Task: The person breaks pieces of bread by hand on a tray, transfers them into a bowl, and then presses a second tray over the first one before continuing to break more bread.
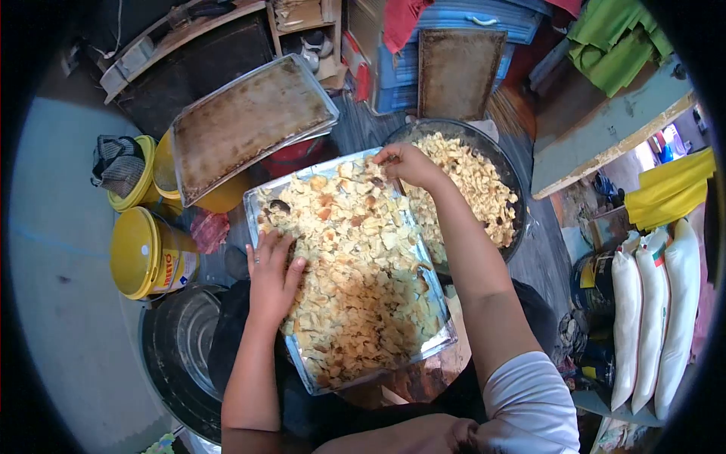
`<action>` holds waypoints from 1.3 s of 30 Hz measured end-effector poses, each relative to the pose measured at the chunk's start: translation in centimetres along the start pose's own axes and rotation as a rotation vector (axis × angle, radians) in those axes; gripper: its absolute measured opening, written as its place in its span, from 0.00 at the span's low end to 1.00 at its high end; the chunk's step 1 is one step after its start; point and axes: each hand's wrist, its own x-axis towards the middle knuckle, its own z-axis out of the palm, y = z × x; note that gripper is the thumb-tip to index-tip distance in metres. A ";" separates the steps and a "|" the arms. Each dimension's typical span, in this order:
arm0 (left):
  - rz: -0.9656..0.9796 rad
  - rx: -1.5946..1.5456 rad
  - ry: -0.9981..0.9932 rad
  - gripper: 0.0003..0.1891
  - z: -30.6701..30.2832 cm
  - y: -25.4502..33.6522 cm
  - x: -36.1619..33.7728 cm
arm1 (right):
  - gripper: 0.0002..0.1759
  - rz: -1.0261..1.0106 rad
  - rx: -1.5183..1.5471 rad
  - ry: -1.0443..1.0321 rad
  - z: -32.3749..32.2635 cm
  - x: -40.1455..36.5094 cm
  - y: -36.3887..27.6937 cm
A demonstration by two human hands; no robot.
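A metal baking tray (442, 342) lies in front of me, covered with pale yellow chopped pieces (355, 265). My left hand (272, 276) rests flat, fingers spread, on the pieces near the tray's left edge. My right hand (404, 163) reaches to the tray's far right corner, fingertips pinched on the pieces there. Just right of the tray stands a dark round bowl (513, 181) holding more of the same pieces.
An empty stained tray (249, 125) rests on yellow buckets (144, 253) at the left. Another tray (460, 72) leans upright at the back. A dark round pan (178, 356) sits at lower left. White filled bags (654, 318) stand at the right.
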 end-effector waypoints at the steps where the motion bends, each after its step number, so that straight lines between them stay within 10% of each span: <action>1: -0.001 0.007 0.002 0.25 0.2 -0.1 0.0 | 0.16 0.024 -0.024 -0.018 0.1 -0.2 0.7; 8: 0.014 0.010 -0.044 0.25 -0.6 1.0 -0.3 | 0.14 0.189 0.311 0.489 -3.5 -4.6 10.1; 12: 0.010 0.019 -0.061 0.24 -0.3 1.4 0.1 | 0.23 0.734 -0.090 0.105 0.0 -7.9 21.6; 17: 0.000 0.064 -0.094 0.23 1.2 0.7 0.2 | 0.37 0.500 -0.579 0.130 10.2 -10.8 29.6; 23: -0.006 0.037 -0.071 0.21 0.8 1.1 0.5 | 0.24 0.429 -0.574 0.059 7.1 -10.3 31.8; 32: -0.029 -0.028 0.104 0.20 -0.5 -2.0 0.0 | 0.18 0.285 0.023 0.307 -3.3 -7.7 12.8; 39: -0.066 -0.167 0.218 0.19 -0.5 -3.4 0.5 | 0.16 0.075 0.033 0.043 -0.6 -0.6 -5.8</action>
